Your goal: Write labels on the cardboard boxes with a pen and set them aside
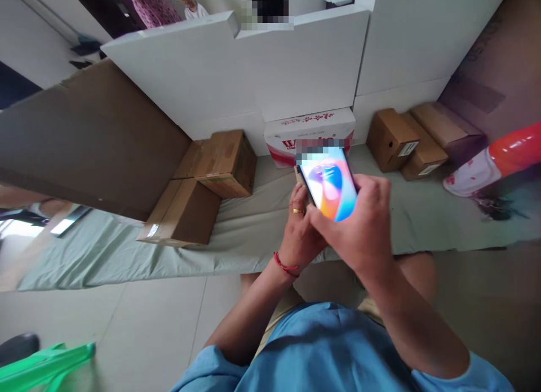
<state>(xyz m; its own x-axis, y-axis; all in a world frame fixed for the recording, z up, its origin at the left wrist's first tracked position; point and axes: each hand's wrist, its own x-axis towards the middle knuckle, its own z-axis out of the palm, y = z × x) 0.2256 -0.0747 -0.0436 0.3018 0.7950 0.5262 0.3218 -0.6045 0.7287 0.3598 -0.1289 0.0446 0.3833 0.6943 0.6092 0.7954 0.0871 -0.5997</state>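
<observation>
Both my hands grip a smartphone (328, 186) in front of me, its lit screen facing me with a colourful picture on it. My left hand (299, 225), with a gold ring and a red cord bracelet at the wrist, closes round the phone's lower left side. From the right, my right hand (367, 225) wraps its lower right edge, the thumb lying across the bottom of the screen. The fingers behind the phone are hidden. Beyond the phone stands a white and red printed carton (310, 127), partly covered by it.
The table has a pale green cloth (249, 228). Brown boxes (181, 211) stand on the left, and more brown boxes (393, 141) on the right. A white panel (296, 70) closes the back, a cardboard sheet (97, 138) the left. A green stool (46, 366) is at lower left.
</observation>
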